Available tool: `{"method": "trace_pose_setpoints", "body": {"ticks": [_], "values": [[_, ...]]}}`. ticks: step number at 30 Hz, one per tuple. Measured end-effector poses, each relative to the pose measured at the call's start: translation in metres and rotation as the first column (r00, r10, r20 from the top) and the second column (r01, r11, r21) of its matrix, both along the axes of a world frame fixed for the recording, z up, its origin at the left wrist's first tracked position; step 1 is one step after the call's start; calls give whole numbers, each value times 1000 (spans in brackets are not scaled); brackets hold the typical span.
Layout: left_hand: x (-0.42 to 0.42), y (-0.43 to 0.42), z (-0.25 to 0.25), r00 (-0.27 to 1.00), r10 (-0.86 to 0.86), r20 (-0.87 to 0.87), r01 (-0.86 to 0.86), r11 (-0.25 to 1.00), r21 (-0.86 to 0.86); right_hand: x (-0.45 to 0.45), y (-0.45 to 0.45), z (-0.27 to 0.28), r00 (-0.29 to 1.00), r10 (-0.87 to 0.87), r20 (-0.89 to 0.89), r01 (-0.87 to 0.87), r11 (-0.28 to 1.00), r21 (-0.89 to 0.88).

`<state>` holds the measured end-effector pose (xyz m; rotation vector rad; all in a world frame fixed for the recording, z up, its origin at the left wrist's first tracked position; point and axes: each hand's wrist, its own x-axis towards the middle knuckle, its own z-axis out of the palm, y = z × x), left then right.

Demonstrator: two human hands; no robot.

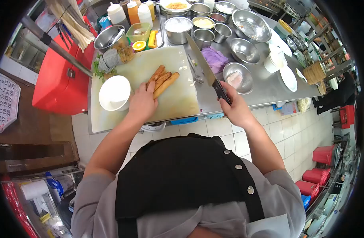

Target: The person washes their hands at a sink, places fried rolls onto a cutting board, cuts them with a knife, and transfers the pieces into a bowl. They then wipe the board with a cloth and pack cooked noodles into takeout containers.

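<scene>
Several browned rolls (166,84) lie side by side on the white cutting board (182,101). My left hand (143,101) rests on their near left ends, fingers bent over them. A white bowl (115,93) stands just left of that hand. My right hand (234,104) is closed round the black handle of a long knife (203,63), off the board's right edge. The blade points forward and to the left, above the steel counter. Between knife and board lie metal utensils (196,75).
A purple cloth (214,58) and a steel bowl with pale food (237,78) are right of the knife. Steel pots (178,30), squeeze bottles (144,14) and a halved orange (139,46) line the back. A red box (58,85) stands left.
</scene>
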<state>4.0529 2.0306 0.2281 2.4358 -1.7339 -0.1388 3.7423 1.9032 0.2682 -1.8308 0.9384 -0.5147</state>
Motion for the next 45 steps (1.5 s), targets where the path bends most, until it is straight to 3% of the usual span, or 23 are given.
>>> {"method": "trace_pose_setpoints", "body": {"ticks": [3,6,9,12,15,16,19,20,26,29,32,35,38,41,45], "values": [[7,3,-4,997,-41,62,44,998,-34,10,11,23,968,-33,-248,-92,875,-476],[9,5,-2,994,-74,85,78,996,-35,18,3,21,787,-30,-616,-275,877,-394],[8,5,4,997,-64,39,64,998,-4,13,11,25,913,11,-407,-212,867,-451],[8,8,-7,999,-43,-7,43,999,25,5,29,15,998,-37,-60,-4,819,-574],[0,4,-13,999,0,-35,2,998,61,-2,37,-3,998,-9,-70,8,1000,-22],[-4,3,-6,1000,5,-18,-3,996,90,1,43,-9,1000,-14,-2,13,1000,-14],[0,-6,-2,999,12,51,-20,988,152,3,50,-10,997,-32,-68,47,972,231],[4,-9,-1,997,13,78,-26,985,168,1,52,-15,996,-23,-80,42,970,238],[14,-8,-2,989,-82,124,64,988,139,-13,50,-22,931,-10,-366,-52,986,-159],[21,-10,-6,992,-69,102,62,996,69,-10,55,-9,845,3,-534,-97,984,-148],[26,-18,-3,998,-14,58,11,999,44,-13,56,-18,848,-20,-530,-121,965,-231],[29,-17,-1,984,-89,-154,107,988,112,-20,55,-15,833,28,-553,-167,965,-203],[20,1,-2,990,-127,-58,124,991,-55,-24,53,-18,890,30,-456,-138,969,-207],[20,4,-6,991,-123,-52,112,978,-178,-15,44,-13,866,44,-497,-148,974,-172],[25,13,-12,985,-127,-114,102,975,-199,-16,45,1,864,91,-495,-192,969,-158]]}}
